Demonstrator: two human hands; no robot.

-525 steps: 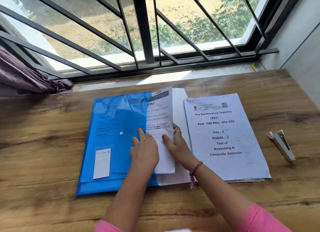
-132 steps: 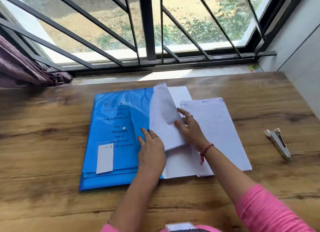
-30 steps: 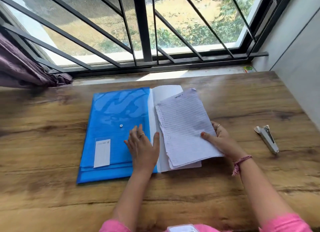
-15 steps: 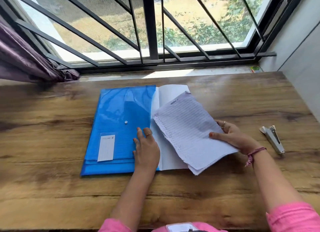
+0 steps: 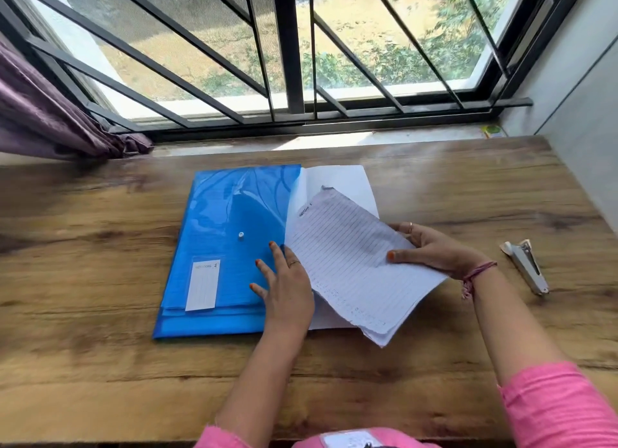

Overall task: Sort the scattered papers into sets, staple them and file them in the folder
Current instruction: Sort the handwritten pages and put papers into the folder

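Left hand [image 5: 287, 287] lies flat, fingers spread and straight, pressing the glossy blue plastic folder [image 5: 227, 240] at its right edge; right hand [image 5: 434, 250] pinches the right edge of a stack of lined sheets [image 5: 351, 267], thumb on top. The sheets, thin and ragged-edged, tilt clockwise, long axis running far-left to near-right, lifted over white paper [image 5: 337, 180] protruding from the folder. A metal stapler [image 5: 525, 267] lies well apart on the wood-grain table [image 5: 100, 364].

Home study — wooden desk [image 5: 100, 364], barred window [image 5: 291, 46]
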